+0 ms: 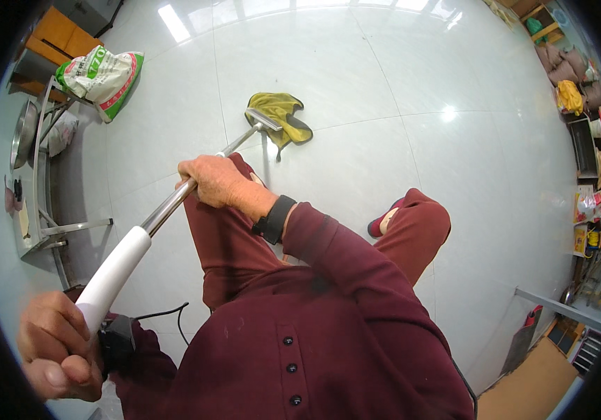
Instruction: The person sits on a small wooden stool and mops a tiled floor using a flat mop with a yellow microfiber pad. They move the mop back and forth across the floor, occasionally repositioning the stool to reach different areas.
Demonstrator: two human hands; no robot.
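Note:
My left hand (59,346) grips the top of a mop's white handle grip (114,275) at the lower left. Farther down, my right hand (215,179) is wrapped around the shiny metal pole (169,207). The pole slants up and away to a narrow mop head (263,119) on the floor. A yellow-green cloth (274,113) with a dark edge lies spread and rumpled under and around that head. Whether the cloth is fixed to it, I cannot tell. Dark bands circle both wrists.
Pale glossy floor tiles (353,68) surround the cloth. On the left stand a metal-framed table (77,227) and a printed white-green sack (103,79). Shelves along the right wall hold several goods, including a yellow bag (569,97). A cardboard sheet (528,383) lies lower right.

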